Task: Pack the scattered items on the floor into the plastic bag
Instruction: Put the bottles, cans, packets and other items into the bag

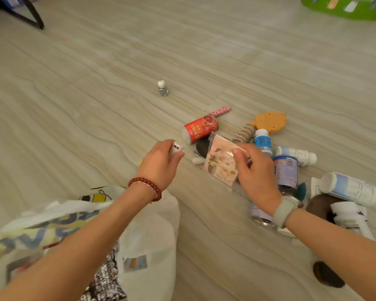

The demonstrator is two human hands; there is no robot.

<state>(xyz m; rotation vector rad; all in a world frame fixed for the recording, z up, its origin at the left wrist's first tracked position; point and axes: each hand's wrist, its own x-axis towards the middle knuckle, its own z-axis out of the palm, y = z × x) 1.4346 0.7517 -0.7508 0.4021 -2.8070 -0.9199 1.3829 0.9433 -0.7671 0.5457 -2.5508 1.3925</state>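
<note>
My left hand [161, 161] is curled round a small white tube [176, 148] with black lettering, held above the floor [96, 94] near the middle of my view. My right hand [255, 172] pinches the top edge of a clear packet with a pink printed card [220, 166], the thumb and fingers [237, 154] closed on it; whether its lower edge touches the floor I cannot tell. The white plastic bag [156, 224] lies at seven o'clock, under my left forearm, with something foil-patterned inside its mouth.

The scattered items cluster from one to four o'clock of my hands. A red can [201, 128] lies on its side just beyond the packet, a pink spotted stick [220, 110] behind it. An orange animal-shaped piece [269, 121] sits at two o'clock, a ribbed cardboard coil [244, 133] beside it, and a blue-labelled bottle [262, 141] touches my right fingers' far side. White bottles [295, 155] and a tin [285, 170] lie at three o'clock. A small white-headed figure [162, 88] stands apart at twelve.
</note>
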